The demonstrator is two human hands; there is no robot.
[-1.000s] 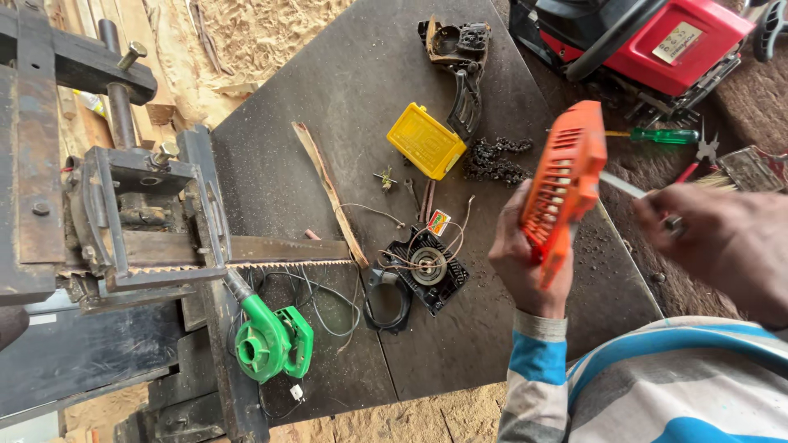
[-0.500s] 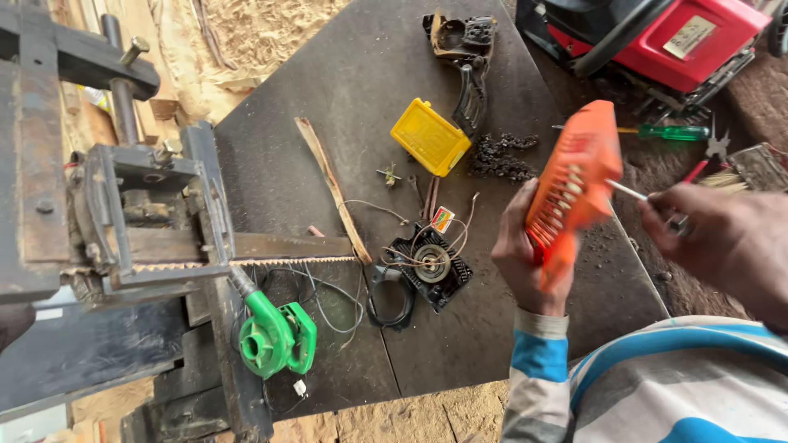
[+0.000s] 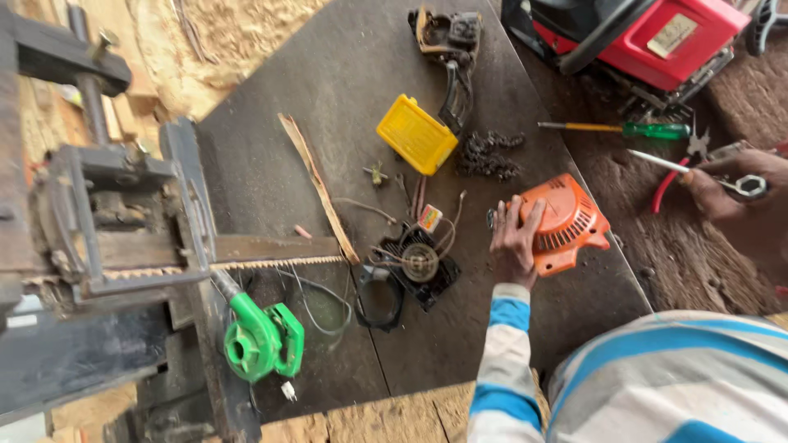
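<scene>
Left hand (image 3: 515, 243) resting on the left edge of the orange vented plastic engine cover (image 3: 565, 222), fingers spread and curled loosely over its rim, pressing rather than clenching. Cover lying flat on the dark metal worktable (image 3: 328, 90), near the table's right edge, at about 3 o'clock from the black round-hubbed engine part with loose wires (image 3: 417, 264). Right hand (image 3: 726, 187) well apart at 3 o'clock from the cover, over the sawdust-covered ground, fingers closed around a silvery ring-ended spanner (image 3: 749, 186); a thin white-handled tool (image 3: 657, 161) also running into that grip, though whether actually held cannot be told. Green-handled screwdriver with a yellow shaft (image 3: 628, 129) lying at 12 o'clock from the cover. Yellow ribbed plastic box (image 3: 416, 134) and a heap of dark saw chain (image 3: 489, 154) at 10 to 11 o'clock. Red chainsaw body (image 3: 648, 37) at 1 o'clock. Green plastic blower (image 3: 261, 340) far off at 8 o'clock.
</scene>
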